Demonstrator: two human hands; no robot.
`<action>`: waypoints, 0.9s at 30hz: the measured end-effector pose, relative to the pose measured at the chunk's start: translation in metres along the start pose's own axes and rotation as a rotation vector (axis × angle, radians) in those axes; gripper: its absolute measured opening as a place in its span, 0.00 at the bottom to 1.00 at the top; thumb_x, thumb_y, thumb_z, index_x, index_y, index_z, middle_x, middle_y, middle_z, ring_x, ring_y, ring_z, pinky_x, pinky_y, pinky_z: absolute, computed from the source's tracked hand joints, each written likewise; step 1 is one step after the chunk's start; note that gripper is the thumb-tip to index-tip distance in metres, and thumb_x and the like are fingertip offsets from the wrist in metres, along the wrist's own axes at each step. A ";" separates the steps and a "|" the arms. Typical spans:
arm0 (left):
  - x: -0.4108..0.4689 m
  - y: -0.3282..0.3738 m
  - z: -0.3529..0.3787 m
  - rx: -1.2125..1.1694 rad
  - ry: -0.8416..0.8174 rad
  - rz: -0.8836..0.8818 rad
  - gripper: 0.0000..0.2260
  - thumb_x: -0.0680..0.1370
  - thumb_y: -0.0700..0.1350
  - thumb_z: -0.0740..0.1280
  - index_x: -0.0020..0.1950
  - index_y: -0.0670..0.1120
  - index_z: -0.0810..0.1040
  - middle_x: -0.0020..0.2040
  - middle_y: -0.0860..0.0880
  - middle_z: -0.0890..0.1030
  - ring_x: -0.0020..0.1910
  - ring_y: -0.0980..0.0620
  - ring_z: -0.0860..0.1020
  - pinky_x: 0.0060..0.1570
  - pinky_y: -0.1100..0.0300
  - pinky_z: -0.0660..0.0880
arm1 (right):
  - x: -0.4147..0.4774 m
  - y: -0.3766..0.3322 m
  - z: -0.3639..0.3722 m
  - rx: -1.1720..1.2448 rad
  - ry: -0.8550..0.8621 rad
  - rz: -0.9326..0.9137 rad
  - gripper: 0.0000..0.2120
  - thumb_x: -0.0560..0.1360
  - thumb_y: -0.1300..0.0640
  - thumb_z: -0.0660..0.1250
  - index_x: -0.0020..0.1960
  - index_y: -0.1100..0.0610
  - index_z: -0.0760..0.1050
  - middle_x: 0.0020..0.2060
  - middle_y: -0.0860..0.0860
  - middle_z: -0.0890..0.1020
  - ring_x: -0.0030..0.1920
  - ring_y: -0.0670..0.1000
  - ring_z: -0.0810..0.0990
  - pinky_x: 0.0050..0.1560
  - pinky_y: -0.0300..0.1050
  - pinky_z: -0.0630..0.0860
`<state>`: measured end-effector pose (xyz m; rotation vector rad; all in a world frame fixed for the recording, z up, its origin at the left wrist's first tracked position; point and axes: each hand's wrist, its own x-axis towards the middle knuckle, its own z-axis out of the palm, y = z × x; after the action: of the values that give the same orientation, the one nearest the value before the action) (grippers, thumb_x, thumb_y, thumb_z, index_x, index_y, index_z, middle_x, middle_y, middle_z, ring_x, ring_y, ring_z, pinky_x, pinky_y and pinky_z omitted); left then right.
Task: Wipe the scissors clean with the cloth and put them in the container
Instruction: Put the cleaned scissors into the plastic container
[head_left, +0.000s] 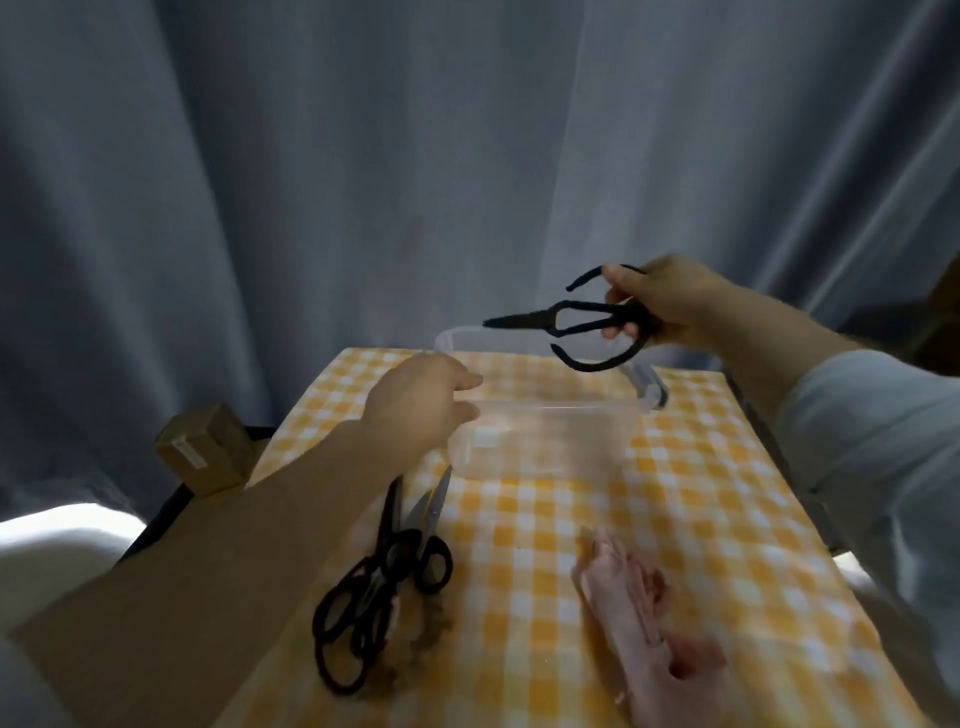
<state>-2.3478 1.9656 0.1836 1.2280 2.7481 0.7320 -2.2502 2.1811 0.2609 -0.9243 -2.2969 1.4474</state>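
Observation:
My right hand (662, 306) grips the looped handles of black scissors (566, 319) and holds them in the air above the clear plastic container (550, 436), blades pointing left. My left hand (421, 402) grips the container's left rim. Two or three more pairs of scissors (387, 571) with black handles lie on the yellow checked tablecloth near the front left. A pink crumpled cloth (644, 618) lies at the front right of the table.
A cardboard box (208, 449) sits off the table's left edge. Grey curtains (467, 156) hang behind the table. The container's grey latch (652, 387) sticks out on its right side.

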 end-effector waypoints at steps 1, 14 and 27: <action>0.004 -0.002 -0.001 0.028 -0.015 0.014 0.16 0.77 0.47 0.67 0.65 0.51 0.76 0.67 0.53 0.74 0.66 0.54 0.70 0.62 0.61 0.66 | 0.011 0.002 0.007 -0.057 0.006 0.004 0.16 0.79 0.47 0.61 0.47 0.61 0.72 0.28 0.59 0.81 0.21 0.49 0.71 0.32 0.43 0.71; 0.015 -0.009 0.000 0.219 -0.019 0.167 0.10 0.79 0.45 0.64 0.51 0.43 0.83 0.43 0.46 0.79 0.50 0.45 0.79 0.51 0.53 0.75 | 0.071 0.045 0.067 -0.582 -0.069 0.169 0.16 0.81 0.51 0.59 0.42 0.63 0.70 0.28 0.56 0.74 0.29 0.54 0.71 0.33 0.45 0.69; -0.040 -0.066 0.009 -0.010 0.016 -0.243 0.17 0.73 0.37 0.65 0.33 0.52 0.60 0.40 0.49 0.66 0.41 0.51 0.66 0.41 0.60 0.63 | -0.022 0.026 0.103 -0.636 0.245 -0.392 0.14 0.76 0.61 0.61 0.60 0.57 0.76 0.57 0.58 0.79 0.59 0.59 0.76 0.59 0.49 0.71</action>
<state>-2.3641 1.9027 0.1407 0.8665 2.8322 0.7314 -2.2790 2.1026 0.1925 -0.6792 -2.5833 0.4203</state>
